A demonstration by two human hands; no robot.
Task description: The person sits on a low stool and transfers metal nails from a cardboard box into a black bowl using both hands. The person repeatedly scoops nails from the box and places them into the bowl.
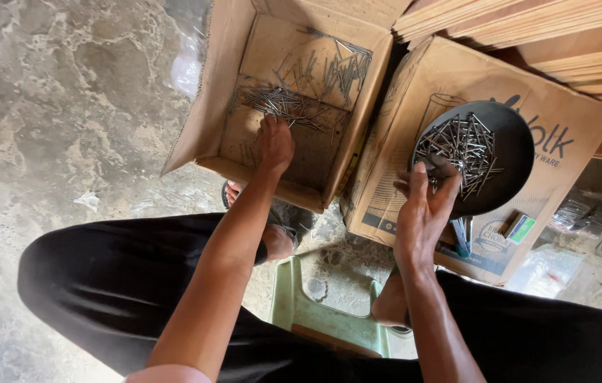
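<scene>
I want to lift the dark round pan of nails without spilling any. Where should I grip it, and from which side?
Grip the pan by its near rim, coming from below, where the right hand already is. It sits tilted on a closed box, low edge nearest you, so the nails would probably slide that way. A second hand on the bare far rim would likely keep it level.

I see my left arm stretched straight forward, the left hand (274,144) palm down with fingers curled under. My right forearm angles upward, the right hand (423,213) raised with fingers spread and slightly bent, thumb apart, back toward me.
</scene>
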